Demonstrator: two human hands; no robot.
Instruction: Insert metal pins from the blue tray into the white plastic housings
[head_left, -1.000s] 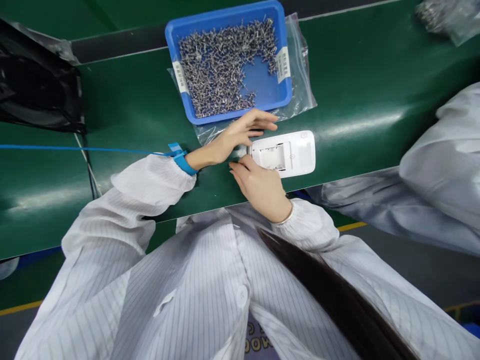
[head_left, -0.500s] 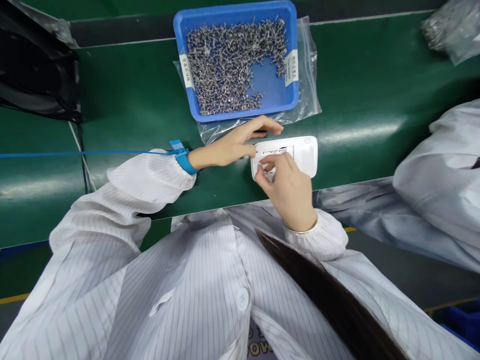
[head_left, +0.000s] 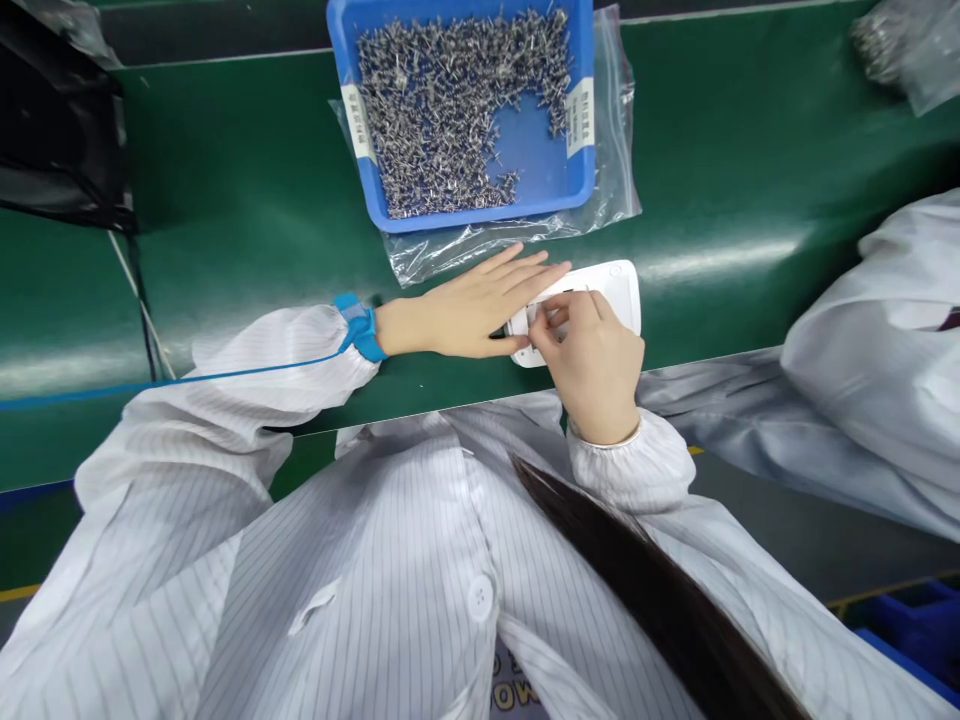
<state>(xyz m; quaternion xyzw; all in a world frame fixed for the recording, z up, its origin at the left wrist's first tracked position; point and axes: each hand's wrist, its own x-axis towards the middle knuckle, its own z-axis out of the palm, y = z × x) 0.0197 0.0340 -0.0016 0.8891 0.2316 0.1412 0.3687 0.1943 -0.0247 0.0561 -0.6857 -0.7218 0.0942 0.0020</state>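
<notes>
At the far left of the green surface [head_left: 247, 200] we see a dark object [head_left: 56, 130], with a pale cable [head_left: 135, 285] and a darker one running toward the near edge. A blue cord [head_left: 225, 375] comes in from the left and meets the blue wrist strap [head_left: 364, 330] on our left arm. Our left hand [head_left: 469, 315] lies palm down with its fingers spread, the fingertips over the left end of a white device [head_left: 622, 295]; how firmly it presses we cannot tell. Beyond that hand, on the far side, stands a blue tray [head_left: 536, 175], its many small metal pieces [head_left: 435, 120] leaving a bare patch at right, and a clear plastic bag [head_left: 616, 150] lies under it. The white device rests on the surface just to the near side of this bag. Over it our right hand [head_left: 596, 365] curls, thumb and forefinger bent toward each other; whether they pinch anything we cannot tell. Farther right, a co-worker's pale garment [head_left: 885, 310] reaches the near edge, and a clear bag of metallic bits [head_left: 881, 45] lies at the far right.
</notes>
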